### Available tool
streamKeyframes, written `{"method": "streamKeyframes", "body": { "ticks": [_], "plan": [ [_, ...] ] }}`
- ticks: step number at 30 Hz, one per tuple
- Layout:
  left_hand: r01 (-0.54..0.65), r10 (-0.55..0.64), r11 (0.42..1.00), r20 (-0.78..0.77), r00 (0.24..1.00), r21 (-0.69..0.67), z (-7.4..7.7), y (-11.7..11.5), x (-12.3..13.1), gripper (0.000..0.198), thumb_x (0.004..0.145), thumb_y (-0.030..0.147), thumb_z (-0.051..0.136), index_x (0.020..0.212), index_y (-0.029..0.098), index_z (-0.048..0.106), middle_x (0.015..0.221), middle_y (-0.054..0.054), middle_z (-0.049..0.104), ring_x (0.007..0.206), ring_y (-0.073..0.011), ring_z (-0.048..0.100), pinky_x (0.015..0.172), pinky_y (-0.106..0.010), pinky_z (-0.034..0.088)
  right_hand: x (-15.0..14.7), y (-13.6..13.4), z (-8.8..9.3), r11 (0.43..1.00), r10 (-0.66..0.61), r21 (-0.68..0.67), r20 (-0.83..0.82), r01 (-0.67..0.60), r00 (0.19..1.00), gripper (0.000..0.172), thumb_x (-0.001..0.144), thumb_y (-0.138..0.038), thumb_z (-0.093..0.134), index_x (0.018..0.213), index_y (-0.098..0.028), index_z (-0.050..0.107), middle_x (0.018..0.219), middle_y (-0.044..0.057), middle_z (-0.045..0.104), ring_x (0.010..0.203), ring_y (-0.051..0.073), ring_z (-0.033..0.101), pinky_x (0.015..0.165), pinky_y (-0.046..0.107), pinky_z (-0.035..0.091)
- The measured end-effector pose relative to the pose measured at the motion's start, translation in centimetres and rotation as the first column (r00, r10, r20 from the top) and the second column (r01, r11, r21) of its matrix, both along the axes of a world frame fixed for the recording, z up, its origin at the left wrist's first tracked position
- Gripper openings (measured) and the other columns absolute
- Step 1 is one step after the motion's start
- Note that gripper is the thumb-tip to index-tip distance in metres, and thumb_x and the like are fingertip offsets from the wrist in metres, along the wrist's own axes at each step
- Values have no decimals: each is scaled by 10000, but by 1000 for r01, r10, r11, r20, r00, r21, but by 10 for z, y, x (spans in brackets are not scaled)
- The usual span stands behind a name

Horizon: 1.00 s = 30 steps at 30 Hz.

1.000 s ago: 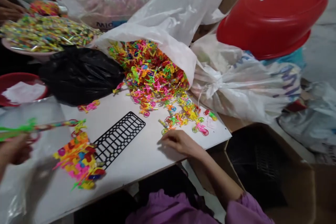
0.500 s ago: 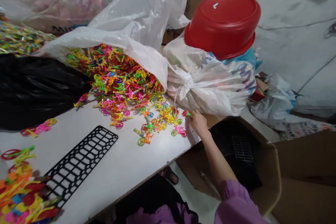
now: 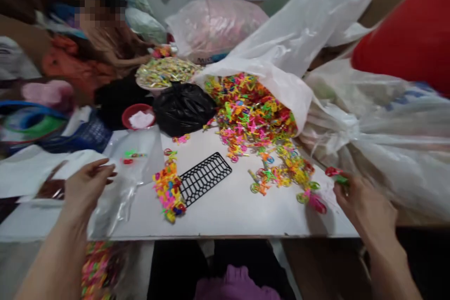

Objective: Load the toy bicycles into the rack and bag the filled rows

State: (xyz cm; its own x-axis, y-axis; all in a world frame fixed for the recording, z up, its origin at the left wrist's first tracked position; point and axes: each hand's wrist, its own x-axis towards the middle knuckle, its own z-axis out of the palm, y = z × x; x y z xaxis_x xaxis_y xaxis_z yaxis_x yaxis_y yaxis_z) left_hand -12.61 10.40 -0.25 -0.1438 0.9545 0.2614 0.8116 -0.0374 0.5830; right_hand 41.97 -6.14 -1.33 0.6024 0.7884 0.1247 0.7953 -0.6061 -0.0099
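Between the fingertips of my right hand (image 3: 367,204), at the right end of the white table, is a small red and green plastic toy bicycle (image 3: 333,172); part of it is hidden by the fingers. My left hand (image 3: 86,179) hovers with bent, parted fingers and nothing visible in it, over clear plastic bags (image 3: 119,197). A black plastic grid rack (image 3: 207,176) lies mid-table, its left end covered by a row of colourful toy bicycles (image 3: 168,192). More toy bicycles (image 3: 249,117) spill from a large white sack (image 3: 295,89).
A black bag (image 3: 184,108), a red bowl (image 3: 128,119) and a basin of small wrapped pieces (image 3: 151,86) stand at the back left. Tied white sacks (image 3: 386,140) and a red tub (image 3: 411,37) are on the right. Another person (image 3: 108,42) sits at the far left.
The view has swung left, bringing my left hand and the other person into sight. My right hand has drawn back from the pile's right edge with the toy bicycle.
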Motion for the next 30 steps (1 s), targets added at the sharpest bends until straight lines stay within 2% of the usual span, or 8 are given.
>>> {"method": "streamKeyframes", "body": {
  "ticks": [2,5,7,10,14,20,25,30],
  "plan": [
    [-65,87,989,163,983,-136,10,6,4,464,809,441,519,1094,74,517,699,41,610,691,-129,624,598,-236,520,-41,16,-1,968,227,143,-168,-205,959,353,810,-331,474,1113,-166,547,920,137,643,745,230,615,593,317,439],
    [18,11,981,147,989,-192,23,-1,31,495,796,454,525,1146,103,520,824,29,636,787,-125,615,699,-225,497,-124,44,-14,794,604,191,-345,-576,718,289,810,-210,439,1069,-166,559,963,98,628,817,182,595,693,269,440],
    [76,-76,978,6,997,-193,28,-10,49,450,810,452,505,1121,129,553,831,29,641,766,-116,608,726,-220,479,-170,60,-29,669,713,127,-388,-732,584,239,815,-181,432,999,-185,585,924,73,618,841,179,579,704,255,419],
    [143,-172,978,-196,965,-152,31,-24,60,396,813,463,498,1079,182,583,846,30,648,600,-85,567,658,-208,467,-199,76,-42,614,730,78,-432,-785,529,188,848,-225,439,956,-188,588,921,58,595,822,170,569,658,238,394],
    [200,-191,980,-290,938,2,25,-42,58,341,833,477,465,1011,212,585,938,11,657,447,-54,484,560,-204,458,-175,105,-37,695,672,70,-417,-715,612,224,872,-227,427,1047,-198,563,998,58,577,852,156,562,678,228,377],
    [376,-301,914,-369,879,151,-16,-77,78,264,851,394,474,1002,203,579,949,-39,670,836,-168,634,676,-244,492,-145,159,-47,838,522,-54,-208,-542,827,229,865,-146,389,977,-119,588,1014,137,579,920,207,539,710,266,372],
    [511,-318,837,-586,745,196,-49,-89,98,217,829,310,516,991,195,604,924,-59,666,855,-199,619,696,-298,462,-145,171,-57,798,575,105,-431,-594,696,202,846,-273,471,880,-138,617,865,77,636,791,162,561,674,239,373],
    [538,-321,822,-629,708,186,-46,-88,98,197,848,221,486,999,174,602,925,-71,650,889,-204,588,751,-316,436,-155,182,-50,767,635,401,-589,-500,500,237,807,-343,513,877,-142,616,747,19,627,658,119,534,609,216,371]
  ]
}}
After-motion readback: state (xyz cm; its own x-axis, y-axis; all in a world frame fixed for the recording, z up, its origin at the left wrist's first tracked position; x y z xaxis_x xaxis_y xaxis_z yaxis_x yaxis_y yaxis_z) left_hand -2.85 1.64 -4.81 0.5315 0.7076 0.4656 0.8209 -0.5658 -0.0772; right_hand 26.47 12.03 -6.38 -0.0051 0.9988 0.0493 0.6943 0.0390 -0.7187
